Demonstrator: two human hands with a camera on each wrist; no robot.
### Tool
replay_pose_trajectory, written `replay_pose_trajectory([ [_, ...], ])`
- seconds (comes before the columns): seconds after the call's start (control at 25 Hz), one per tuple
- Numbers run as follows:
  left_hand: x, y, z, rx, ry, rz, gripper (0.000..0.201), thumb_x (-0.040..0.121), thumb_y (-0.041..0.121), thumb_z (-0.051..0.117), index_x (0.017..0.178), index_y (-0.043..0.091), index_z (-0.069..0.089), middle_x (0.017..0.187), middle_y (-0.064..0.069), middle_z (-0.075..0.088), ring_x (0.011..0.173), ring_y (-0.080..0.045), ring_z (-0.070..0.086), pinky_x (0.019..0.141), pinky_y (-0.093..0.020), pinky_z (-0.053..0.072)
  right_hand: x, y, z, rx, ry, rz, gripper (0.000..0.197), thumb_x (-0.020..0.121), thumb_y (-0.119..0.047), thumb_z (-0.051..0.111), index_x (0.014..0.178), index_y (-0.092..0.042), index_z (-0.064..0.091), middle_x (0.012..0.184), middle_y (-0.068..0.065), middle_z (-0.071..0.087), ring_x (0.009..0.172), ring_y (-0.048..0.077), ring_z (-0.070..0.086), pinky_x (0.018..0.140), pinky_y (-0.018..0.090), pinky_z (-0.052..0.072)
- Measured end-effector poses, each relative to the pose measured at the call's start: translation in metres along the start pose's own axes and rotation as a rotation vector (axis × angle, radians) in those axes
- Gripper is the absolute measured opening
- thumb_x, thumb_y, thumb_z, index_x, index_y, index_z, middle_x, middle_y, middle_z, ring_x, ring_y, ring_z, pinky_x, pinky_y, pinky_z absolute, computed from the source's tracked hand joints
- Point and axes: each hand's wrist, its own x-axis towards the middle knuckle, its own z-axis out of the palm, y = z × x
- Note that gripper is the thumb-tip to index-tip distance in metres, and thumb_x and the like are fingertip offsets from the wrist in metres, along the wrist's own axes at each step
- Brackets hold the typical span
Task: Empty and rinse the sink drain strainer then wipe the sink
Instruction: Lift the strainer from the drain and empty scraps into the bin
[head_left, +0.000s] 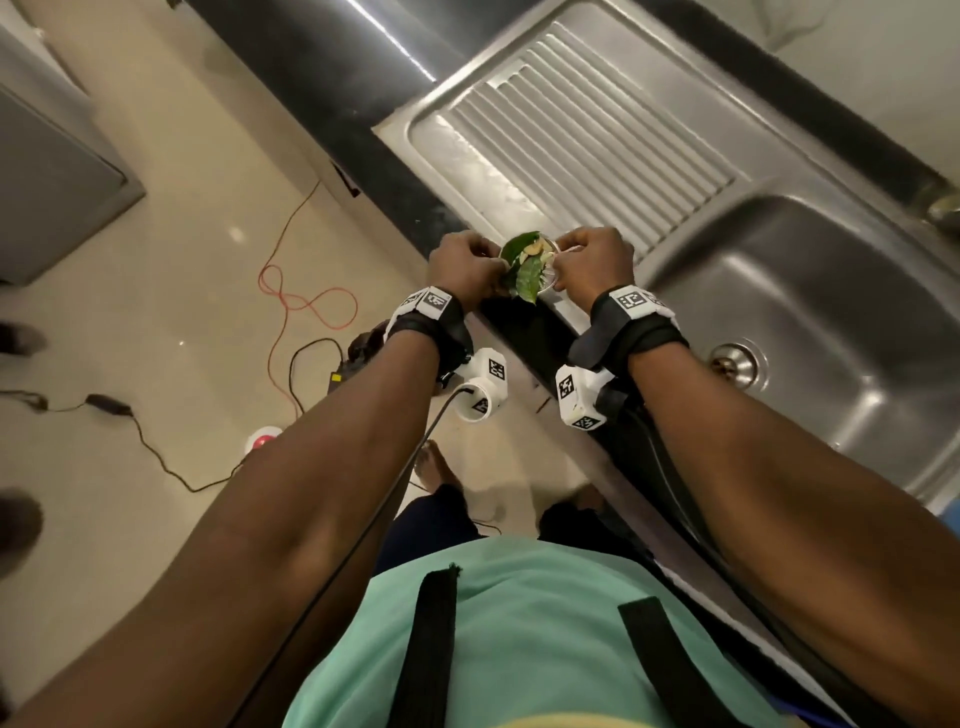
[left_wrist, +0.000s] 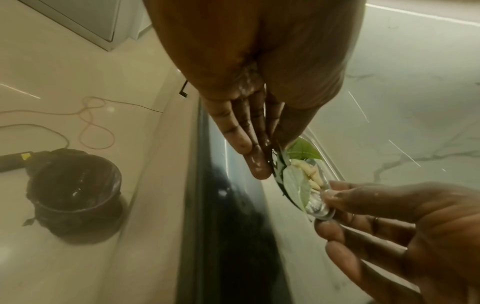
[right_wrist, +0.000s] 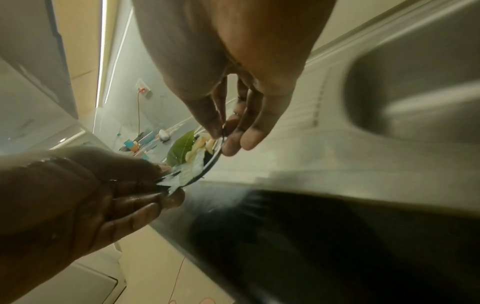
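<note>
A round metal drain strainer (head_left: 555, 281) full of green leaves (head_left: 525, 270) and pale food scraps is held in the air over the counter's front edge, beside the drainboard. My left hand (head_left: 488, 266) pinches its left rim and my right hand (head_left: 566, 260) pinches its right rim. In the left wrist view the strainer (left_wrist: 315, 209) stands tilted on edge between wet left fingers (left_wrist: 255, 164) and the right hand (left_wrist: 337, 205). The right wrist view shows the strainer (right_wrist: 216, 157) the same way. The steel sink (head_left: 810, 312) lies to the right, its drain opening (head_left: 735, 364) bare.
A ribbed steel drainboard (head_left: 587, 145) runs behind the hands, with a black counter edge (head_left: 524, 332) in front. On the floor to the left stands a bin with a black liner (left_wrist: 75, 195), among red and black cables (head_left: 291, 301). Someone's feet (head_left: 18, 525) show at the far left.
</note>
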Motion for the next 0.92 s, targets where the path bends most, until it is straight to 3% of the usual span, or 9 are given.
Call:
replay_pose_trajectory([
  [0.16,0.008,-0.029,-0.069,-0.038,0.027,0.012,0.013,0.081,0.003,0.078,0.092,0.005,0.073,0.085,-0.011,0.076,0.065,-0.020,0.074,0.058,-0.031,0.060,-0.019,-0.049,0.062,-0.050,-0.015,-0.064,0.034,0.070,-0.020,0.060,0.097,-0.026,0.079,0.102,0.004,0.076,0.104,0.024,0.067,0.095,0.033,0.053],
  [0.24,0.016,-0.044,-0.097,-0.067,0.043,0.004,0.012,0.082,0.001,0.077,0.090,0.009,0.071,0.085,-0.010,0.076,0.062,-0.015,0.074,0.052,-0.026,0.056,-0.026,-0.070,0.086,-0.045,-0.016,-0.102,0.034,0.074,-0.018,0.060,0.102,-0.023,0.079,0.103,0.005,0.076,0.103,0.024,0.068,0.095,0.034,0.053],
  [0.32,0.020,-0.057,-0.123,-0.095,0.079,-0.013,0.015,0.081,0.000,0.075,0.087,0.012,0.070,0.086,-0.012,0.077,0.066,-0.021,0.077,0.051,-0.025,0.053,-0.031,-0.085,0.112,-0.063,-0.022,-0.168,0.035,0.076,-0.016,0.059,0.104,-0.021,0.078,0.100,0.004,0.077,0.098,0.025,0.069,0.093,0.037,0.055],
  [0.44,0.028,-0.079,-0.161,-0.157,0.129,-0.044,0.019,0.075,-0.001,0.071,0.083,0.017,0.069,0.085,-0.015,0.076,0.072,-0.035,0.077,0.054,-0.031,0.057,-0.032,-0.104,0.160,-0.109,-0.054,-0.224,0.035,0.078,-0.014,0.057,0.106,-0.018,0.078,0.094,0.004,0.077,0.088,0.021,0.071,0.086,0.035,0.058],
  [0.56,0.030,-0.108,-0.180,-0.170,0.173,-0.081,0.023,0.068,0.005,0.070,0.081,0.025,0.071,0.080,-0.010,0.076,0.076,-0.033,0.077,0.068,-0.045,0.065,-0.027,-0.107,0.191,-0.155,-0.112,-0.235,0.030,0.079,-0.011,0.056,0.100,-0.017,0.077,0.086,0.004,0.075,0.083,0.021,0.070,0.083,0.033,0.058],
  [0.64,0.059,-0.175,-0.178,-0.181,0.218,-0.192,0.029,0.066,0.009,0.069,0.084,0.031,0.073,0.078,-0.008,0.076,0.077,-0.032,0.076,0.073,-0.051,0.065,-0.002,-0.081,0.252,-0.233,-0.237,-0.204,0.028,0.080,-0.014,0.057,0.097,-0.021,0.077,0.082,0.001,0.074,0.080,0.020,0.069,0.081,0.034,0.058],
  [0.68,0.056,-0.182,-0.178,-0.174,0.198,-0.199,0.031,0.067,0.009,0.069,0.087,0.032,0.074,0.077,-0.008,0.076,0.078,-0.032,0.076,0.074,-0.052,0.065,-0.001,-0.073,0.256,-0.232,-0.259,-0.202,0.027,0.080,-0.016,0.058,0.098,-0.024,0.077,0.081,-0.001,0.074,0.080,0.019,0.069,0.080,0.033,0.058],
  [0.72,0.065,-0.213,-0.171,-0.169,0.193,-0.254,0.033,0.068,0.009,0.068,0.091,0.031,0.074,0.076,-0.007,0.075,0.079,-0.032,0.076,0.074,-0.052,0.065,0.009,-0.054,0.283,-0.248,-0.300,-0.163,0.026,0.081,-0.017,0.060,0.098,-0.026,0.077,0.082,-0.002,0.075,0.080,0.017,0.069,0.079,0.032,0.058],
  [0.92,0.069,-0.229,-0.164,-0.240,0.239,-0.211,0.032,0.076,0.000,0.067,0.105,0.013,0.071,0.084,-0.002,0.071,0.091,-0.038,0.072,0.079,-0.056,0.063,0.029,-0.038,0.302,-0.174,-0.348,-0.160,0.025,0.087,-0.017,0.063,0.106,-0.024,0.077,0.101,-0.006,0.076,0.095,0.013,0.069,0.088,0.024,0.055],
])
